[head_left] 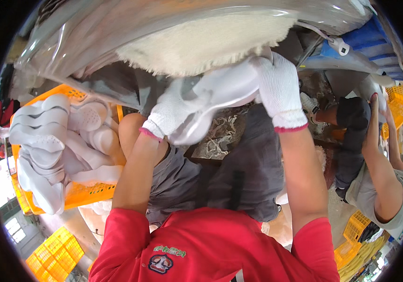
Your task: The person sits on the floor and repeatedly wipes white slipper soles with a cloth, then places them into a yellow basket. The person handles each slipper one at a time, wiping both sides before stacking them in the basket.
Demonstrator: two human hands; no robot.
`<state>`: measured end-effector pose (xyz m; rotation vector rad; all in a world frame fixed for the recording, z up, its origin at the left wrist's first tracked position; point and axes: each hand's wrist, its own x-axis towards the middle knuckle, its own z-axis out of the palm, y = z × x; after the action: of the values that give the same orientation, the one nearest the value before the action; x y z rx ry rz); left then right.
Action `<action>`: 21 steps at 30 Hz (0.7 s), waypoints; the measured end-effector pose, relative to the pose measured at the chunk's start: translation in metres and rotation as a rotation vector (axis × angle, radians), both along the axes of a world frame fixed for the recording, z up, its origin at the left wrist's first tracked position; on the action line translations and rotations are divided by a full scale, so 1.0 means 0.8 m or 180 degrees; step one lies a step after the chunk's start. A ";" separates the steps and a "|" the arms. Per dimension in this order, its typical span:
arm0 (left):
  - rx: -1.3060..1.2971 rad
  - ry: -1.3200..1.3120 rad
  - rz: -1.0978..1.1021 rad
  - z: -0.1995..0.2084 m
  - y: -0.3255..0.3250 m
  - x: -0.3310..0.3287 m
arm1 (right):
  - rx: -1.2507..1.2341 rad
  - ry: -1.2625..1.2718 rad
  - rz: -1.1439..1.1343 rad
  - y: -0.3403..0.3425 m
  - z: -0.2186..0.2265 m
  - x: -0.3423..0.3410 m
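Note:
Both my hands wear white knit gloves with pink cuffs. A white foam shoe sole (233,83) spans between them, its surface smooth and slightly blurred. My left hand (175,108) is closed round its left part, where another pale curved section hangs below the fingers; I cannot tell whether that is a second sole. My right hand (278,87) is closed over the right end. Right above the sole is a cream fluffy pad or wheel (201,42), its frayed lower edge at or very near my gloves and the sole. Contact cannot be made out clearly.
A transparent plastic cover (88,37) arches over the fluffy part. At my left, an orange crate (81,195) is heaped with white soles (46,127). Pale scraps (220,138) lie below my hands. A co-worker (384,183) sits at the right near an orange crate (401,103).

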<state>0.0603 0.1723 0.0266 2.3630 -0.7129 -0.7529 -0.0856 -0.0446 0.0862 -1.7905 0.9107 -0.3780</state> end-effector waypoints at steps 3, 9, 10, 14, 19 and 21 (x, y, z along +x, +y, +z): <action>-0.1349 0.2434 -0.0072 -0.003 -0.004 -0.032 | 0.0011 -0.0286 0.0068 0.007 0.019 0.016; -0.3593 0.3781 0.1426 -0.024 -0.116 -0.116 | -0.0663 0.0740 0.0029 0.070 0.068 -0.071; -0.3597 0.3488 0.1646 -0.021 -0.141 -0.124 | -0.0344 0.0670 -0.0281 0.077 0.067 -0.089; -0.2545 0.2171 0.1696 -0.012 -0.199 -0.116 | -0.1414 -0.0293 -0.0623 0.059 0.025 -0.097; -0.1229 -0.0759 -0.1208 -0.036 -0.153 -0.025 | -0.0518 -0.0280 -0.0619 0.019 0.002 -0.049; -0.0504 -0.0323 -0.1144 -0.045 -0.116 0.014 | -0.0208 -0.0882 -0.0299 0.000 -0.004 -0.032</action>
<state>0.0717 0.0798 -0.0096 2.1666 -1.2166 -0.6949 -0.1112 -0.0447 0.0827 -1.7054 0.7943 -0.7046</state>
